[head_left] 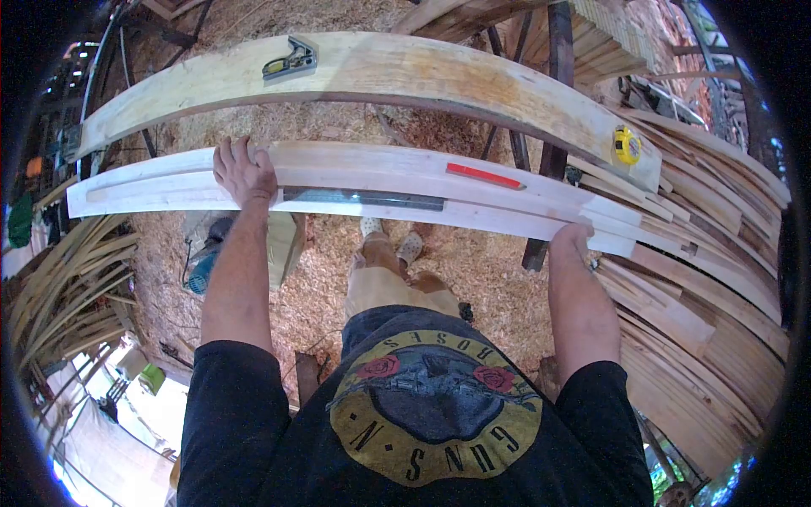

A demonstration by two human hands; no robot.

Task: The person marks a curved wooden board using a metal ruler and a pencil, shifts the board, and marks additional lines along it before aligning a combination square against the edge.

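A long pale wooden board (380, 160) lies crosswise in front of me, with a lengthwise seam or step along it. My left hand (245, 173) rests on its left part, fingers bent over the far side. Farther right, my right hand (572, 237) grips the near edge, its fingers mostly hidden. Between the hands, a dark flat strip (363, 199), perhaps a metal ruler, runs along the near half. A flat red stick (486, 176), resembling a carpenter's pencil, lies on the far half, nearer my right hand.
Beyond is a thicker plank (405, 72) carrying a small hand plane (290, 59) and a yellow tape measure (626, 145). Stacked boards (701, 338) fill the right side; thin wood strips (63, 296) pile up at left. A teal power tool (203, 270) sits low among shavings (321, 287).
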